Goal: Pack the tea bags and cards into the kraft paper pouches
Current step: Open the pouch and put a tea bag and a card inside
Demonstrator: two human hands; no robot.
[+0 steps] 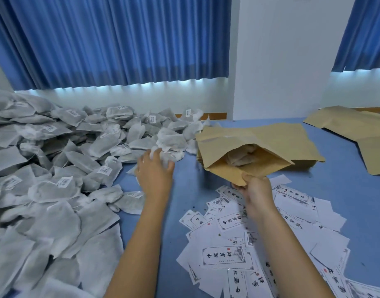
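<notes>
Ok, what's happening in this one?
A person is packing bare-handed at a blue table. The left grip curls over a tea bag at the edge of the pile. The right grip pinches the lower lip of an open pouch, which already holds some tea bags. Cards lie scattered under the right arm, and more flat pouches lie at the far right.

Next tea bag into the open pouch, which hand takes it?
Left. The left hand is at the edge of the tea bag pile, fingers over a bag, while the right hand pinches the kraft pouch by its lower lip, holding the mouth open.
</notes>
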